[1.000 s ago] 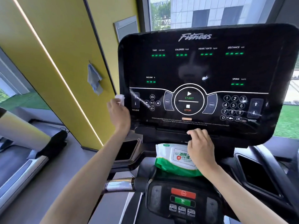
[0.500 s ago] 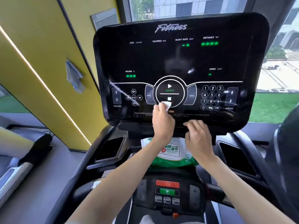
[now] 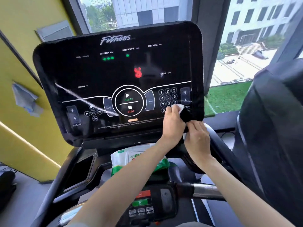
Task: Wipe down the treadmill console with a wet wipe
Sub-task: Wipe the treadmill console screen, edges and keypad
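One wet wipe (image 3: 180,108), now farther right.

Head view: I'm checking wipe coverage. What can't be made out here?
All head view.
Keypad bottom row: covered by left hand and wet wipe.
Console fine print below STOP: blurred, too small.
Wipe pack label: crossed by left forearm.
Right hand: whether it grips anything, hidden underneath.

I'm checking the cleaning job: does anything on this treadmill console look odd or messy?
Yes. A whitish diagonal streak crosses the left of the glossy black treadmill console, like an unwiped smear. A blurred red figure glows mid-screen, unlike the green readouts; wiping may have triggered it.
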`<move>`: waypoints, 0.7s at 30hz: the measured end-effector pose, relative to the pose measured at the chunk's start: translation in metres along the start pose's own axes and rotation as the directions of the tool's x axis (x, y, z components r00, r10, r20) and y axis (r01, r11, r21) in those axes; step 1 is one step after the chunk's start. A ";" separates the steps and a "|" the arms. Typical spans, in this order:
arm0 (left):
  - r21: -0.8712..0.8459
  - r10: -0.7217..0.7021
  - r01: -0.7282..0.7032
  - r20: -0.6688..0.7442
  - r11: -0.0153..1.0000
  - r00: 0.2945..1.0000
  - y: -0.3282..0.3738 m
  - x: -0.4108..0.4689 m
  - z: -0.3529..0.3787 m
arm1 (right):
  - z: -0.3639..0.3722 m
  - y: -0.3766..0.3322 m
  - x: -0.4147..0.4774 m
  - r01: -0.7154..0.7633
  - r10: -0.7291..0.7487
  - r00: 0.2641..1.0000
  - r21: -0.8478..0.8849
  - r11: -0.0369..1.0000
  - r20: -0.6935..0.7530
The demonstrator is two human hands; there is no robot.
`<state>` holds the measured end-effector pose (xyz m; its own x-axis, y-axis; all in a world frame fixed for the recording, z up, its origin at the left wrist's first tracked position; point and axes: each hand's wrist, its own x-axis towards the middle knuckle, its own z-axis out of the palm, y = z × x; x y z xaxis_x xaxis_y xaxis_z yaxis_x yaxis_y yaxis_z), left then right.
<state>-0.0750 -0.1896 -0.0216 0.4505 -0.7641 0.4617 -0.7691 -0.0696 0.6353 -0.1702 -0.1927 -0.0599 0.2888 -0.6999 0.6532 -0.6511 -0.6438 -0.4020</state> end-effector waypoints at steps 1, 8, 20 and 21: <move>-0.006 -0.003 0.003 0.014 1.000 1.000 0.006 0.002 0.006 | -0.003 0.003 0.000 -0.023 0.023 1.000 -0.004 1.000 0.011; 0.032 0.109 -0.117 0.180 0.993 0.978 0.032 0.005 0.039 | -0.017 0.029 -0.003 -0.156 0.156 0.988 -0.014 0.988 0.014; -0.144 0.004 -0.055 -0.328 0.988 0.945 0.074 0.132 -0.068 | -0.028 0.032 0.016 -0.180 0.179 0.982 0.015 0.983 0.062; -0.150 -0.011 -0.044 -0.349 0.988 0.937 0.077 0.144 -0.071 | -0.028 0.029 0.021 -0.168 0.167 0.984 0.015 0.986 0.068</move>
<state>-0.0371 -0.2595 0.1377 0.5886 -0.4916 0.6418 -0.7117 0.0614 0.6998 -0.2030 -0.2173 -0.0399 0.2230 -0.8171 0.5317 -0.6801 -0.5211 -0.5156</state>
